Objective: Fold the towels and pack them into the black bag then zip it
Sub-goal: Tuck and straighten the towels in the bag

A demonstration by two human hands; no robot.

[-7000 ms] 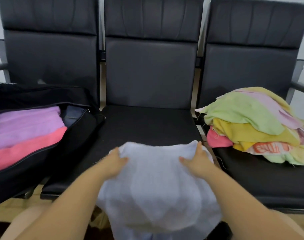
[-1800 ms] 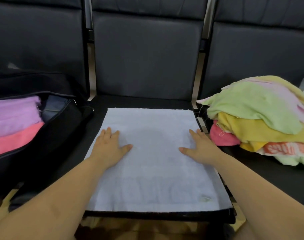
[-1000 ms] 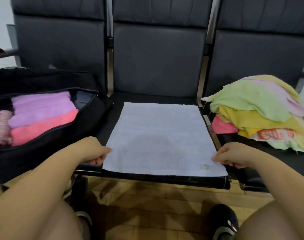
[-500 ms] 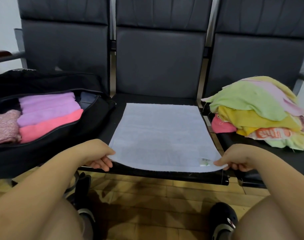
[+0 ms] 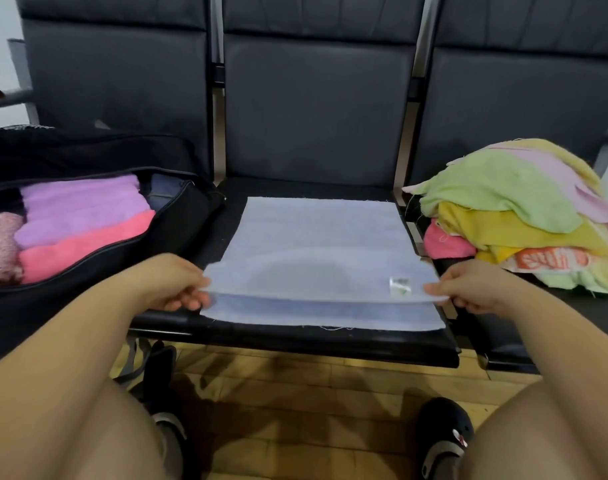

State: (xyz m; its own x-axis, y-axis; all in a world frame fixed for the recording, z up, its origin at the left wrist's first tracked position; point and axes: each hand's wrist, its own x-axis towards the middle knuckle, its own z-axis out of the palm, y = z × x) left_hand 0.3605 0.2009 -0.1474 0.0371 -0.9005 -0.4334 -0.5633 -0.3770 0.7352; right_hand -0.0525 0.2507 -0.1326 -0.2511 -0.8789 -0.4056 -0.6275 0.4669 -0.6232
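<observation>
White towel [image 5: 316, 244] lies flat on the middle seat [image 5: 295, 341] of a row of dark chairs. Its near edge is lifted off a lower layer that stays on the seat. Left hand [image 5: 172, 282] pinches the lifted near-left corner; right hand [image 5: 468, 285] pinches the near-right corner, next to a small label [image 5: 399, 285]. Black bag [image 5: 178, 216] sits open just left of the towel, holding folded purple, coral and pink towels [image 5: 81, 216]. A loose heap of green, yellow and pink towels [image 5: 517, 216] sits just right of the white towel.
</observation>
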